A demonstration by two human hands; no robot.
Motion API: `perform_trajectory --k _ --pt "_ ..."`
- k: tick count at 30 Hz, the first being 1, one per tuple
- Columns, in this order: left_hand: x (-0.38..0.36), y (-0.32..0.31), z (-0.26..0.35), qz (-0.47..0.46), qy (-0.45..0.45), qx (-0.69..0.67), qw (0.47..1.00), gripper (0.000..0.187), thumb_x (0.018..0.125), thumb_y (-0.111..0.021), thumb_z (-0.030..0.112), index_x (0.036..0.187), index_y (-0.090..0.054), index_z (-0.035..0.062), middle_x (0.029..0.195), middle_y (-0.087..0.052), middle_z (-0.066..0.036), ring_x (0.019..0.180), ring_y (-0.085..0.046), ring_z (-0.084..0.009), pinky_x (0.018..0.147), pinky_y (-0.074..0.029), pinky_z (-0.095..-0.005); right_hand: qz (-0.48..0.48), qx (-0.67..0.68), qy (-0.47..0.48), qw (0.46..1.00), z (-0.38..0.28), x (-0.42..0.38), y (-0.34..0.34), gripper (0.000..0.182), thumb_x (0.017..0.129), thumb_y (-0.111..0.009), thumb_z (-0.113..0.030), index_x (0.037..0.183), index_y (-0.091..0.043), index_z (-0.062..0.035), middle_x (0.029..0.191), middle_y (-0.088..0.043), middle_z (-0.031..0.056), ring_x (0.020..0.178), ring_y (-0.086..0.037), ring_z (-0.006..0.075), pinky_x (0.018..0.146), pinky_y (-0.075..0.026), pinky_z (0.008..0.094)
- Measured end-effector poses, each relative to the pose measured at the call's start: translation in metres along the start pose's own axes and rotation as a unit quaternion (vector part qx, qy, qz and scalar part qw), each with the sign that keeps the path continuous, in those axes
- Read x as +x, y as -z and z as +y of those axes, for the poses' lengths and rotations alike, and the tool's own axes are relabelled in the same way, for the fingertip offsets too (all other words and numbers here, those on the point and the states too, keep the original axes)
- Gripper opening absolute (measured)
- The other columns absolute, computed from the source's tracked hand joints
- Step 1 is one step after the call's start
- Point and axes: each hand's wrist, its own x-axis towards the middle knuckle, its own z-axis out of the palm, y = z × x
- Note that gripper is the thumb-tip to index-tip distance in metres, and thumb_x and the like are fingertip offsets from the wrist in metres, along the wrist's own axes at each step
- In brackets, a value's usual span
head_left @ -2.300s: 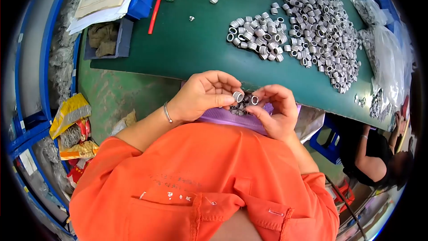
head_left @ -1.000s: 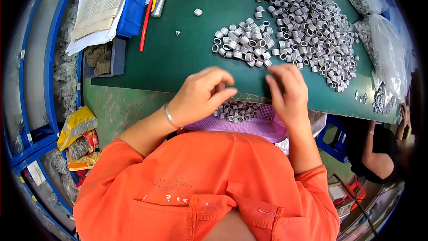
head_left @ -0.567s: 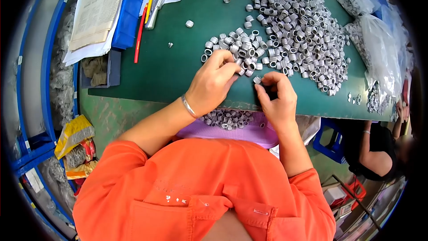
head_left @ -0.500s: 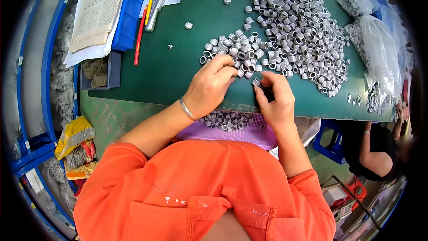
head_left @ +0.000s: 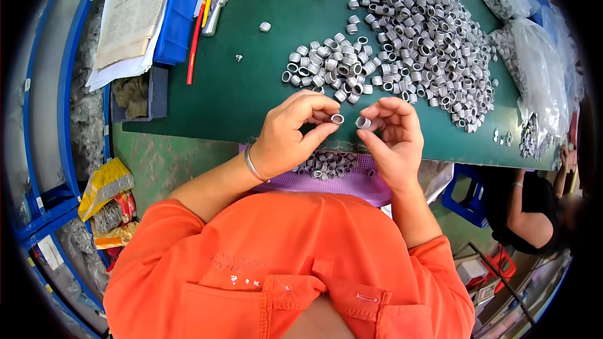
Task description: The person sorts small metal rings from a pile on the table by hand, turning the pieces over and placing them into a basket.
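Note:
Between the thumb and fingertips of my left hand is a small grey metal ring, its open end turned up. My right hand pinches a second metal ring a short way to the right, the two rings apart. Both hands are over the front edge of the green table. Just beyond them lies a small pile of the same rings. A much larger heap of rings spreads to the right, nearly touching the small pile. Below the hands, a purple basket contains more rings.
At the back left, a red pencil lies near a blue bin with papers. Plastic bags of parts stand at the right. Blue shelving rises on the left. Another person sits at the right beside a blue stool.
Both hands have drawn back from the small pile toward the table edge. A ring now shows in my left fingers. My right hand has turned, bringing its ring into clearer view.

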Motion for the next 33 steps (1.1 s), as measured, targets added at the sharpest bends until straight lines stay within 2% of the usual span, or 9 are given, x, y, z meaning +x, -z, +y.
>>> perform_trajectory --k 7,15,18,20,21,26,30,31,33 --pt "0.0 0.002 0.011 -0.013 0.076 -0.113 0.991 0.032 0.08 -0.064 -0.008 0.109 -0.052 -0.0022 0.1 -0.061 -0.011 0.088 -0.061 -0.0142 0.075 -0.05 -0.0245 -0.025 0.222 -0.074 0.972 -0.007 -0.002 -0.004 0.05 0.075 -0.063 0.014 0.119 -0.044 0.001 0.106 -0.06 0.0132 0.092 -0.058 0.0137 0.08 -0.049 0.0248" --pt "0.0 0.004 0.012 -0.04 0.098 -0.184 0.977 0.028 0.081 -0.063 -0.006 0.108 -0.055 -0.0036 0.1 -0.061 -0.01 0.091 -0.059 -0.0146 0.077 -0.05 -0.0257 -0.042 0.237 -0.119 0.963 -0.007 -0.002 -0.01 0.037 0.081 -0.06 0.009 0.117 -0.051 0.004 0.107 -0.061 0.0151 0.093 -0.061 0.0167 0.083 -0.051 0.0278" --pt "0.001 0.004 0.014 -0.026 0.157 -0.266 0.951 0.022 0.083 -0.062 -0.004 0.105 -0.058 -0.0033 0.1 -0.061 -0.009 0.088 -0.06 -0.0146 0.077 -0.051 -0.0257 -0.059 0.279 -0.151 0.947 -0.008 -0.002 -0.007 0.033 0.083 -0.06 0.007 0.115 -0.052 0.0045 0.105 -0.062 0.015 0.091 -0.062 0.0174 0.083 -0.052 0.0284" --pt "0.001 0.009 0.01 -0.051 0.257 -0.391 0.882 0.019 0.086 -0.059 -0.001 0.105 -0.057 -0.0027 0.099 -0.061 -0.009 0.084 -0.062 -0.0149 0.075 -0.053 -0.0259 -0.068 0.308 -0.169 0.934 -0.007 -0.001 -0.007 0.031 0.084 -0.059 0.005 0.114 -0.053 0.0046 0.105 -0.062 0.0148 0.09 -0.063 0.0179 0.082 -0.052 0.0287" --pt "0.001 0.011 0.009 -0.053 0.255 -0.391 0.883 0.019 0.086 -0.059 -0.001 0.105 -0.057 -0.0027 0.099 -0.061 -0.009 0.084 -0.062 -0.0149 0.075 -0.053 -0.0259 -0.066 0.341 -0.192 0.918 -0.007 -0.002 -0.007 0.029 0.085 -0.059 0.004 0.113 -0.053 0.0048 0.105 -0.062 0.0151 0.09 -0.063 0.0189 0.082 -0.053 0.0294" --pt "0.005 0.014 0.012 -0.053 0.318 -0.532 0.783 0.02 0.087 -0.06 0.002 0.106 -0.057 -0.0005 0.091 -0.064 -0.009 0.082 -0.065 -0.015 0.075 -0.054 -0.0256 -0.049 0.408 -0.221 0.884 -0.01 0.0 -0.005 0.023 0.088 -0.056 0.0 0.11 -0.056 0.0053 0.103 -0.063 0.017 0.092 -0.065 0.0221 0.081 -0.055 0.0309" --pt "0.006 0.015 0.018 -0.059 0.335 -0.478 0.81 0.016 0.087 -0.057 0.0 0.103 -0.056 -0.0005 0.096 -0.061 -0.009 0.079 -0.063 -0.0133 0.069 -0.054 -0.0251 -0.052 0.412 -0.246 0.876 -0.013 0.0 0.002 0.022 0.088 -0.055 -0.001 0.109 -0.057 0.0062 0.101 -0.064 0.018 0.09 -0.065 0.0231 0.079 -0.056 0.0309" --pt "0.003 0.016 0.016 -0.089 0.311 -0.434 0.841 0.017 0.085 -0.058 -0.002 0.101 -0.057 -0.0004 0.094 -0.06 -0.009 0.077 -0.062 -0.0119 0.067 -0.053 -0.0239 -0.068 0.408 -0.247 0.876 -0.015 -0.001 0.003 0.022 0.088 -0.055 -0.001 0.108 -0.058 0.0066 0.1 -0.064 0.0181 0.087 -0.066 0.0223 0.077 -0.056 0.0297" --pt "0.0 0.021 0.016 -0.158 0.28 -0.321 0.891 0.015 0.079 -0.063 -0.003 0.094 -0.059 -0.0003 0.091 -0.058 -0.005 0.068 -0.057 -0.0075 0.059 -0.049 -0.0211 -0.132 0.268 -0.242 0.923 -0.016 -0.006 0.009 0.019 0.088 -0.057 -0.002 0.105 -0.06 0.0054 0.099 -0.064 0.0152 0.083 -0.065 0.0184 0.071 -0.054 0.0257"
